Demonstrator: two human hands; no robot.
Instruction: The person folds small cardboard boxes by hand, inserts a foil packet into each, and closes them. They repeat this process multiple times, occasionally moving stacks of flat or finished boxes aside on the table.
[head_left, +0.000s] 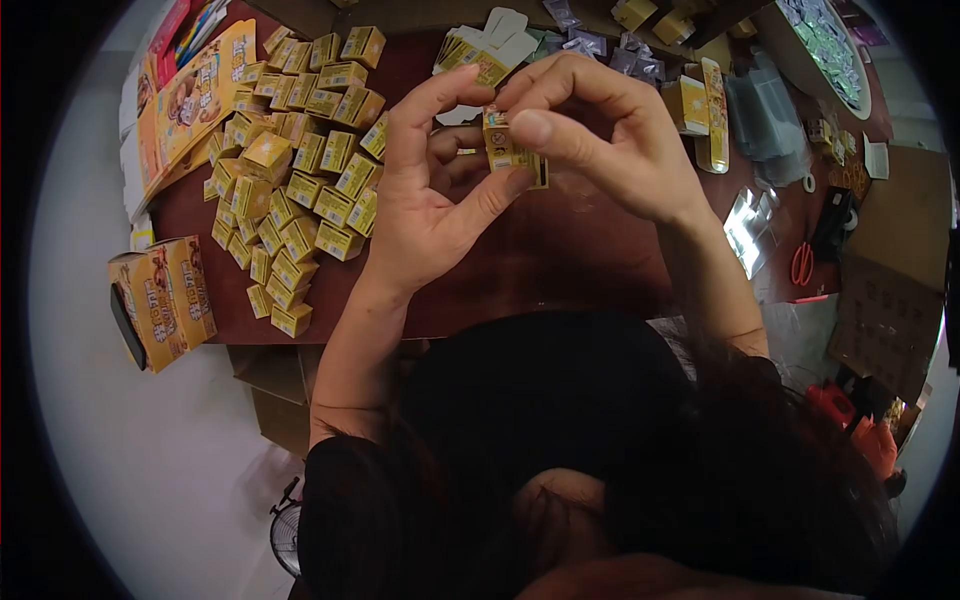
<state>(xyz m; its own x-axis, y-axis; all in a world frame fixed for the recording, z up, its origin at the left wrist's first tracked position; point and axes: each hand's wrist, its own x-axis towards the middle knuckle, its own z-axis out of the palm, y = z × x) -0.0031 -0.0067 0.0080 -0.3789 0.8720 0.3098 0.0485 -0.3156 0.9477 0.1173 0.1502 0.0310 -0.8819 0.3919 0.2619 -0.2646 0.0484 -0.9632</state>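
Observation:
A small yellow printed box (500, 153) is held up over the dark red table, between my two hands. My left hand (430, 200) grips it from the left, its thumb along the lower edge and its other fingers curled behind. The thumb and bent fingers of my right hand (615, 135) close on the box's upper end, and they hide part of it. To the left of my left hand, many small yellow boxes (300, 165) stand close together on the table. Behind my hands lies a stack of flat yellow-and-white cartons (490, 50).
A larger orange display box (165, 300) sits at the left edge, below printed orange sheets (200, 105). Purple packets (635, 58) lie at the back. Toward the right are clear plastic bags (768, 115), red-handled scissors (802, 262) and a tray of green packets (825, 50).

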